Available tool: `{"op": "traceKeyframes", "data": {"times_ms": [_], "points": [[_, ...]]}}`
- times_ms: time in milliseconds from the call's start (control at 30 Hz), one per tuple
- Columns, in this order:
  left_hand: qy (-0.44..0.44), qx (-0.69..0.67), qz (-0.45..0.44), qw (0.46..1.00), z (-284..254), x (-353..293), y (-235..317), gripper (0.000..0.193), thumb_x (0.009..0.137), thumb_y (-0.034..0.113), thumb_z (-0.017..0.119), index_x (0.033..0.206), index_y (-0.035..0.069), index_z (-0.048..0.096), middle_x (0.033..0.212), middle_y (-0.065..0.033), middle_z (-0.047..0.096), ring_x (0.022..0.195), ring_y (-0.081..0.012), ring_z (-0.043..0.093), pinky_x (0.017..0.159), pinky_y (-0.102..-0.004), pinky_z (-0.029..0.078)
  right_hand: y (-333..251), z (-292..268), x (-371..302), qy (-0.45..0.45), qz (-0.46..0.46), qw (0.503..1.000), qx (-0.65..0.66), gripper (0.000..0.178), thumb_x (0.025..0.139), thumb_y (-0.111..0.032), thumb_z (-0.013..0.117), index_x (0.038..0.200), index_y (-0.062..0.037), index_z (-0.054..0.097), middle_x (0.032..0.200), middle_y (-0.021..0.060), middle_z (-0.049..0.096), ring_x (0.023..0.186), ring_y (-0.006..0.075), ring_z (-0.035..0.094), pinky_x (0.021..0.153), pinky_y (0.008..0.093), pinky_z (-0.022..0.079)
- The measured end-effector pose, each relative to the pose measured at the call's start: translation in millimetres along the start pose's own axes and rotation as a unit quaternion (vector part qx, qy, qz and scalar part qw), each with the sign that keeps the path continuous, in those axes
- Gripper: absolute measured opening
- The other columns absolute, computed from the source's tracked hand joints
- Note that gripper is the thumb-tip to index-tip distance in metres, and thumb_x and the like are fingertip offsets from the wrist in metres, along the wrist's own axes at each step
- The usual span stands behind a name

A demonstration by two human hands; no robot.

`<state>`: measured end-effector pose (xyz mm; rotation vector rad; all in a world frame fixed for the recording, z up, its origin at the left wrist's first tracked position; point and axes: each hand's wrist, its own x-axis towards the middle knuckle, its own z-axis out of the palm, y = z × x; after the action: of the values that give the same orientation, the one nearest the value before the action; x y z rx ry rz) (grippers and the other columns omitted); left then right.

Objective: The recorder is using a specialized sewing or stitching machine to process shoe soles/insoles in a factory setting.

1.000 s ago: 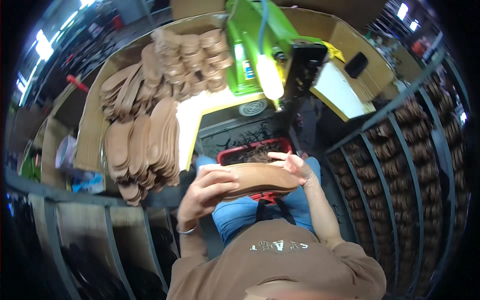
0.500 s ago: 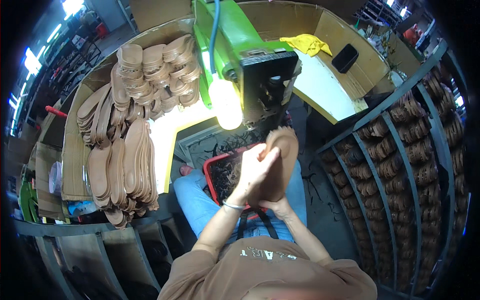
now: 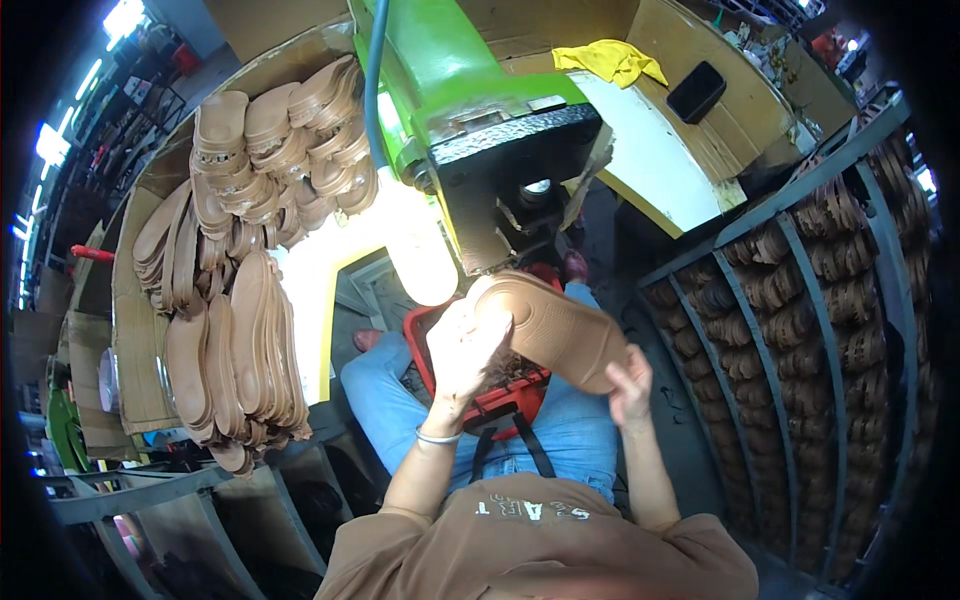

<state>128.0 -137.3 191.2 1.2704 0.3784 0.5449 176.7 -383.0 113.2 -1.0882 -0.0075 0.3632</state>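
Observation:
Between my two hands a brown shoe sole (image 3: 560,335) is held aslant, its broad face up, just in front of the dark head of a green machine (image 3: 520,160). My left hand (image 3: 468,350) grips the sole's left end, thumb on top. At its lower right end my right hand (image 3: 630,385) pinches the edge between thumb and fingers. The sole's upper left end comes close to the machine head; whether they touch I cannot tell. A bright lamp (image 3: 422,250) glows just left of it. Under the sole, a red bin (image 3: 425,370) with scraps stands between my knees.
Stacks of brown soles (image 3: 265,340) lie on the bench at left. On the right bench are a yellow cloth (image 3: 612,62) and a black phone (image 3: 696,92). A metal rack (image 3: 815,290) full of brown soles stands at right.
The sole has swung from nearly upright to a slant, its top end now toward the machine on the left. My right hand has moved up and right to its other end.

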Motion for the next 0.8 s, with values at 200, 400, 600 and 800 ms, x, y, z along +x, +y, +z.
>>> {"op": "traceKeyframes", "data": {"times_ms": [200, 400, 600, 800], "points": [[-0.038, 0.094, 0.051, 0.993, -18.0, 14.7, 0.1, 0.038, 0.074, 0.002, 0.069, 0.11, -0.004, 0.059, 0.097, -0.0078, 0.063, 0.085, -0.0107, 0.058, 0.075, -0.0211, 0.047, -73.9, 39.7, 74.4, -0.013, -0.075, 0.996, -0.047, 0.031, 0.076, -0.006, 0.059, 0.104, -0.0002, 0.047, 0.098, 0.0083, 0.055, 0.093, 0.0142, 0.053, 0.085, 0.0273, 0.042], [-0.034, 0.04, -0.023, 0.998, -42.1, 9.5, 14.0, 0.032, 0.076, 0.002, 0.067, 0.106, -0.008, 0.06, 0.091, -0.0086, 0.064, 0.08, -0.0133, 0.061, 0.074, -0.0234, 0.049, -70.0, 70.8, 100.9, -0.054, -0.048, 0.997, -0.032, 0.026, 0.076, -0.005, 0.059, 0.099, -0.0019, 0.049, 0.094, 0.0068, 0.056, 0.088, 0.0136, 0.055, 0.081, 0.0265, 0.044], [0.041, -0.036, -0.019, 0.998, -74.3, -4.0, 27.8, 0.033, 0.075, 0.004, 0.068, 0.103, -0.011, 0.058, 0.093, -0.0141, 0.064, 0.084, -0.0191, 0.063, 0.079, -0.0289, 0.051, -45.7, 101.0, 89.9, -0.086, -0.001, 0.996, -0.009, 0.023, 0.074, -0.006, 0.061, 0.094, -0.0036, 0.049, 0.088, 0.0045, 0.056, 0.082, 0.0108, 0.054, 0.076, 0.0239, 0.044], [0.123, -0.082, -0.078, 0.986, -114.0, -36.0, 13.4, 0.025, 0.076, 0.001, 0.066, 0.098, -0.007, 0.058, 0.089, -0.0097, 0.063, 0.08, -0.0133, 0.06, 0.074, -0.0253, 0.048, -39.9, 138.2, 75.7, -0.122, 0.052, 0.991, -0.021, 0.029, 0.069, -0.005, 0.067, 0.091, -0.005, 0.048, 0.084, 0.0038, 0.058, 0.076, 0.0095, 0.055, 0.071, 0.0222, 0.044]]}}
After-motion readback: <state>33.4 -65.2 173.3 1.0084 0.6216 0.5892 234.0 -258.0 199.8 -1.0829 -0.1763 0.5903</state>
